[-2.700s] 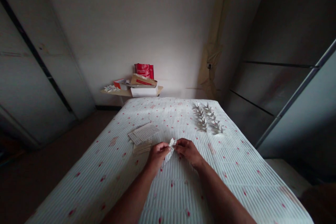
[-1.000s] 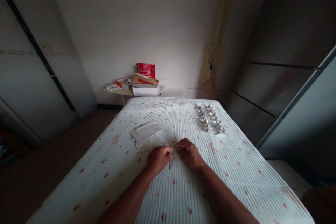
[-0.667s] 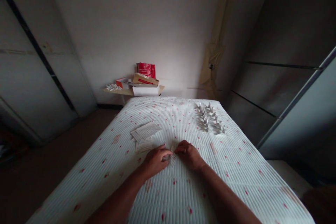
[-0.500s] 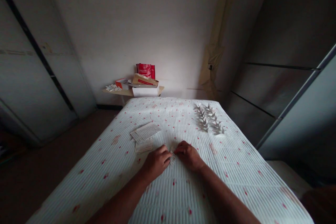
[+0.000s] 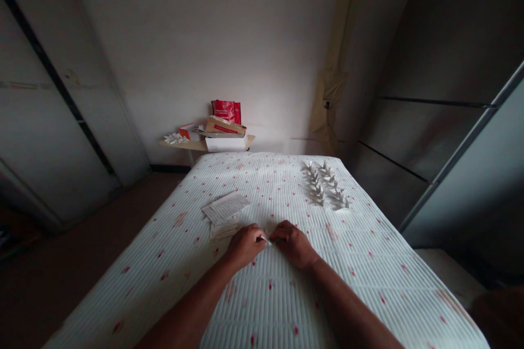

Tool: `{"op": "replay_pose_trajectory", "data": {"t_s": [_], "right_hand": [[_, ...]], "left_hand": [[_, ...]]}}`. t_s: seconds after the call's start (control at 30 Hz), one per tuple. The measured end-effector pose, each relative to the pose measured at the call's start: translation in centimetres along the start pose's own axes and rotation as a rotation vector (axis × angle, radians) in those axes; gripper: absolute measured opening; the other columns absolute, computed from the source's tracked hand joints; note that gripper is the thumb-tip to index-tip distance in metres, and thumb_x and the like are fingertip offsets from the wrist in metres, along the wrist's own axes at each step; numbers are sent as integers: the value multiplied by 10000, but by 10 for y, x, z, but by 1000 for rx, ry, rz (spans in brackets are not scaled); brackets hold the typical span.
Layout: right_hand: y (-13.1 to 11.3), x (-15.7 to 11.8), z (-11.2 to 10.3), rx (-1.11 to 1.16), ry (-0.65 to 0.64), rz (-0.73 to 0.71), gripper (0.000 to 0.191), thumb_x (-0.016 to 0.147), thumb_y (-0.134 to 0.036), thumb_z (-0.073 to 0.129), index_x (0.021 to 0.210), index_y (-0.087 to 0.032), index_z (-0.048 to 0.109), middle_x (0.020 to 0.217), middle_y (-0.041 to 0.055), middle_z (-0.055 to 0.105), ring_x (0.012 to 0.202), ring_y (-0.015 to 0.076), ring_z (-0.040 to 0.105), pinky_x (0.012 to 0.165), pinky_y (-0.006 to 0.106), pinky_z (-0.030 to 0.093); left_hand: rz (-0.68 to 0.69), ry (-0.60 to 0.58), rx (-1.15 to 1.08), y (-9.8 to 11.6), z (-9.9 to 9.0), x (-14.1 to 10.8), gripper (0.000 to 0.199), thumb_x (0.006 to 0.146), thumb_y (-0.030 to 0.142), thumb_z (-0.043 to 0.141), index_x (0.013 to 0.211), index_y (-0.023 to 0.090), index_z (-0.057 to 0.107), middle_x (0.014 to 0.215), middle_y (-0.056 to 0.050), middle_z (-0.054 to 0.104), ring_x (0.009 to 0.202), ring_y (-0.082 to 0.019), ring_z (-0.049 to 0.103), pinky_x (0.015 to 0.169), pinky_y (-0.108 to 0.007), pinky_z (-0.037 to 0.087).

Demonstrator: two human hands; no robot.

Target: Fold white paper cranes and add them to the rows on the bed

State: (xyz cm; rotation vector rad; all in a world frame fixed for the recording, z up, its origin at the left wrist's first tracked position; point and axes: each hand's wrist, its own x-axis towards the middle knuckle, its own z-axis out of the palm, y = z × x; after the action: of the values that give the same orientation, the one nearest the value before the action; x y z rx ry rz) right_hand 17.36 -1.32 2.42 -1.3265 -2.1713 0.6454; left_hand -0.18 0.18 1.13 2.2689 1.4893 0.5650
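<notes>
A small folded piece of printed paper (image 5: 267, 239) is pinched between my two hands, just above the bed cover; much of it is hidden by fingers. My left hand (image 5: 248, 244) is closed on its left side, and my right hand (image 5: 291, 241) grips its right side. Beyond my left hand lies a stack of printed paper sheets (image 5: 226, 206), the upper ones turned at an angle over smaller ones. To the far right, several folded paper cranes (image 5: 323, 185) stand in two rows.
The bed (image 5: 270, 294) has a ribbed white cover with red specks. Behind its far left edge, a small table (image 5: 196, 145) bears a white box (image 5: 225, 144), a red bag (image 5: 226, 111) and a pile of white pieces (image 5: 175, 138). Wardrobes stand on both sides.
The folded paper has been tilted or folded over, so its printed lower part no longer hangs toward me. My left fingers have shifted slightly; my right hand stays nearly in place.
</notes>
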Motion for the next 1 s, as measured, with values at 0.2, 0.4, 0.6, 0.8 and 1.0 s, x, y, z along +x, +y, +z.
{"op": "replay_pose_trajectory", "data": {"t_s": [0.2, 0.4, 0.6, 0.8, 1.0], "right_hand": [[-1, -4, 6, 73, 37, 25, 153, 698, -114, 599, 802, -204, 666, 952, 16, 548, 778, 106, 562, 685, 194, 423], [0, -5, 12, -3, 53, 32, 121, 736, -123, 569, 761, -196, 662, 897, 14, 567, 770, 103, 558, 676, 185, 401], [-2, 1, 17, -102, 70, 117, 134, 732, -105, 538, 707, -158, 658, 862, 39, 593, 747, 113, 562, 660, 185, 395], [-5, 7, 18, -152, 35, 207, 168, 764, -117, 500, 706, -140, 656, 862, 63, 608, 765, 133, 567, 680, 197, 403], [-10, 5, 21, -228, 48, 215, 180, 817, -147, 466, 776, -143, 640, 936, 90, 602, 882, 167, 560, 762, 229, 405]], "left_hand": [[-34, -7, 33, 4, -1, -1, 142, 718, 188, 505, 678, 174, 640, 715, 1, 607, 699, -119, 555, 652, -202, 365], [-38, 12, 34, 5, -1, -5, 126, 720, 201, 514, 672, 176, 628, 717, 5, 596, 695, -116, 544, 655, -203, 359], [-78, -7, 68, 12, -2, -6, 143, 742, 199, 502, 645, 174, 604, 722, 11, 588, 702, -107, 539, 635, -199, 334], [-102, 21, 147, 14, 3, -5, 169, 785, 189, 450, 690, 178, 589, 755, -6, 603, 724, -123, 550, 640, -215, 343], [-131, 28, 212, 16, 5, -6, 165, 799, 185, 436, 724, 179, 582, 811, -27, 621, 780, -140, 566, 674, -227, 366]]}}
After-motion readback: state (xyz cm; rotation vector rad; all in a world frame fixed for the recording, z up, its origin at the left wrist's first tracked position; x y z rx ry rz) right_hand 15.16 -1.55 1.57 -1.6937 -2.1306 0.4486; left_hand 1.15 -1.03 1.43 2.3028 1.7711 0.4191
